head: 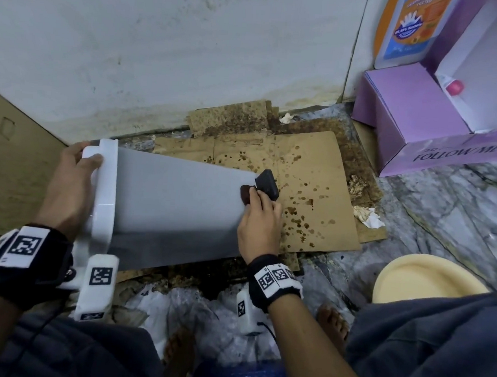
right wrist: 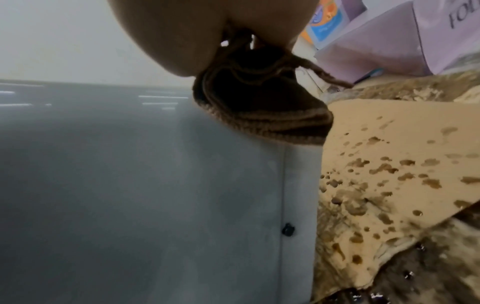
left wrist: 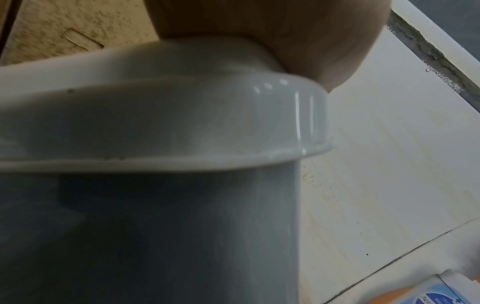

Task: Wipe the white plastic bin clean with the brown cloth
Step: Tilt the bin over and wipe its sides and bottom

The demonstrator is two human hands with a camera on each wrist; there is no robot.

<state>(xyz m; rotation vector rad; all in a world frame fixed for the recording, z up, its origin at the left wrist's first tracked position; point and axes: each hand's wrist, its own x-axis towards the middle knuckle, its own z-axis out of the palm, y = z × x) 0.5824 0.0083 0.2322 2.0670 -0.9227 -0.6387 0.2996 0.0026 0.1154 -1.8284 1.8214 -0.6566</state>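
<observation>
The white plastic bin (head: 175,206) lies tipped on its side over stained cardboard, rim to the left, base to the right. My left hand (head: 74,176) grips its rim, thumb over the lip; the left wrist view shows the rim (left wrist: 182,123) close up under my palm. My right hand (head: 260,218) holds the folded brown cloth (head: 266,185) against the bin's base edge. In the right wrist view the bunched cloth (right wrist: 259,111) hangs from my fingers beside the bin wall (right wrist: 130,185).
Spotted cardboard (head: 314,198) covers the floor under the bin. A purple box (head: 416,120) and a bottle (head: 408,28) stand at the back right by the wall. A cream basin (head: 423,280) sits at the right, near my bare feet. Crumpled tissue (head: 366,217) lies by the cardboard.
</observation>
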